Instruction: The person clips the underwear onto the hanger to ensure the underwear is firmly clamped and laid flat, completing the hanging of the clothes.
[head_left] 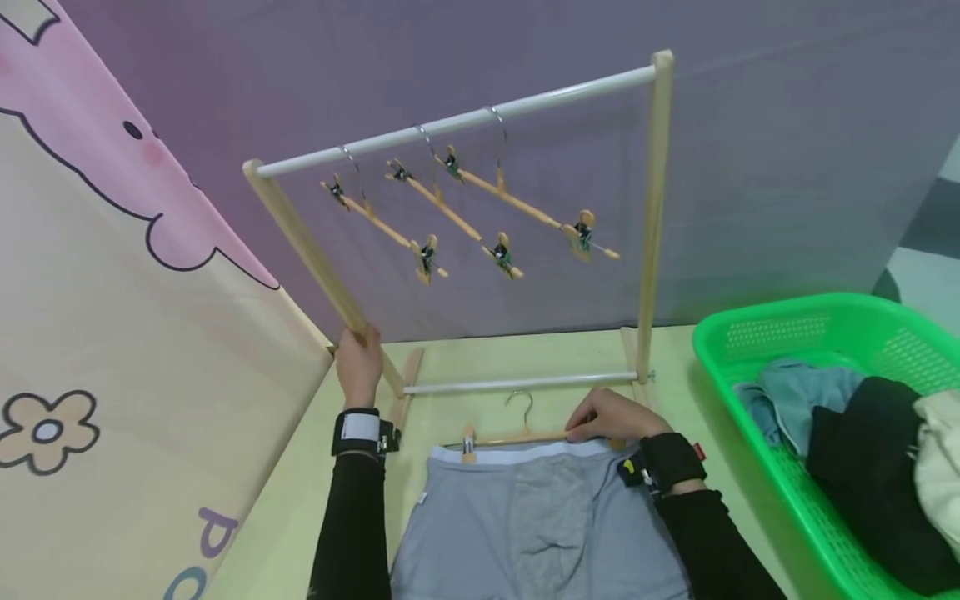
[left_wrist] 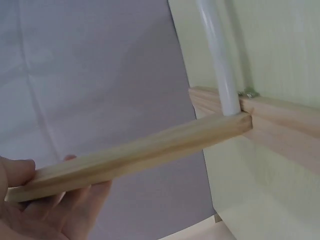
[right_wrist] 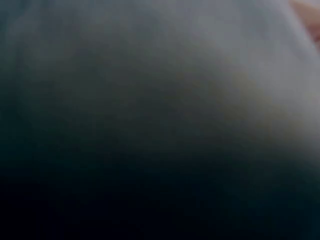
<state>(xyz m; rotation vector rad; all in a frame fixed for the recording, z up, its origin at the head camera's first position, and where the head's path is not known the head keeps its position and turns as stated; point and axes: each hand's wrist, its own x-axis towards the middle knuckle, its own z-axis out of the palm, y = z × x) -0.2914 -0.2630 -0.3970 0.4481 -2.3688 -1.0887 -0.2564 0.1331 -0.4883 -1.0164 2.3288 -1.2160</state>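
Note:
My left hand [head_left: 358, 367] grips the left wooden post [head_left: 303, 237] of a small clothes rack. In the left wrist view the thumb lies on one side of the post and the fingers on the other. Lower in the head view, my right hand [head_left: 611, 414] pinches the bar of a wooden clip hanger [head_left: 517, 438] near its right end. Grey boxer briefs [head_left: 465, 500] with a pale waistband hang from the hanger's clip [head_left: 468, 444] and lie spread on the table. The right-hand clip is mostly hidden by the hand. The right wrist view is dark and blurred, mostly close grey cloth.
Three clip hangers [head_left: 468, 200] hang from the rack's white top rail [head_left: 457, 122]. A white lower rail [head_left: 521, 384] joins the rack's feet. On the right stands a green basket [head_left: 757, 467] with blue, black [head_left: 862, 475] and cream clothes. A patterned wall [head_left: 150, 350] borders the left.

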